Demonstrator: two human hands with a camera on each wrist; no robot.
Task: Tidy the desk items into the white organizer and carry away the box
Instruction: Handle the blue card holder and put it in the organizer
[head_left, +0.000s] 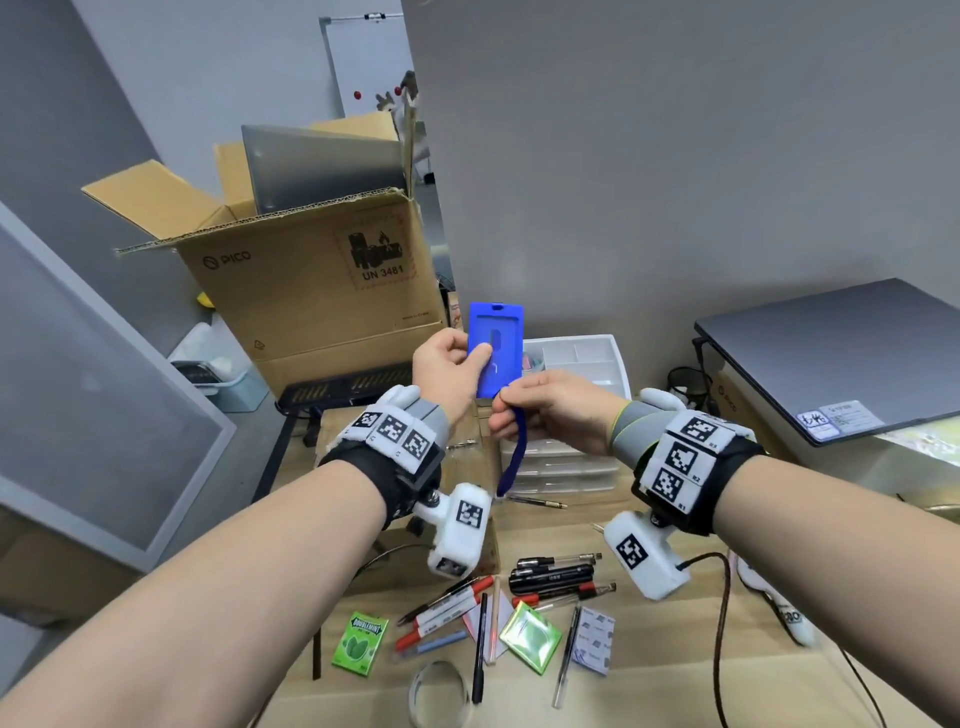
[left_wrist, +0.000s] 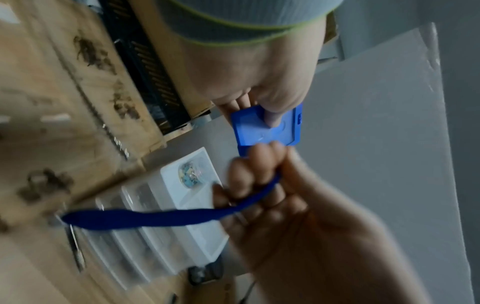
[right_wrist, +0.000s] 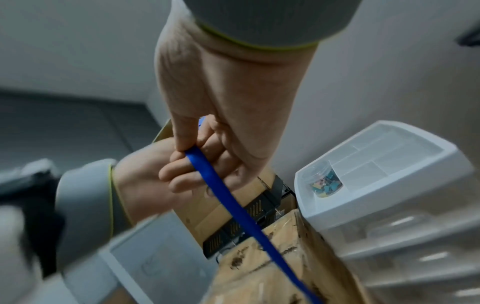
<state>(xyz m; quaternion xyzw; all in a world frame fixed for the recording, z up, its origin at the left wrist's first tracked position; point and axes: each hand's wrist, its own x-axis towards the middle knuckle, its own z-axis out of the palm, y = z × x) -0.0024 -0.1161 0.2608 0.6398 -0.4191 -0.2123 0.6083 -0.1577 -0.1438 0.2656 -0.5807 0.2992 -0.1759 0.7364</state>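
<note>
My left hand holds a blue badge holder upright in the air, thumb pressed on its face. Just below it my right hand pinches the badge's blue lanyard, which hangs down toward the desk. The white organizer with drawers stands right behind the hands; its top tray has dividers and small coloured clips in one corner. The open cardboard box stands at the back left, with a grey laptop sticking out of it.
Pens and markers, a green gum pack, a green packet, a white card and a tape roll lie on the near desk. A closed laptop sits at right. A black keyboard lies before the box.
</note>
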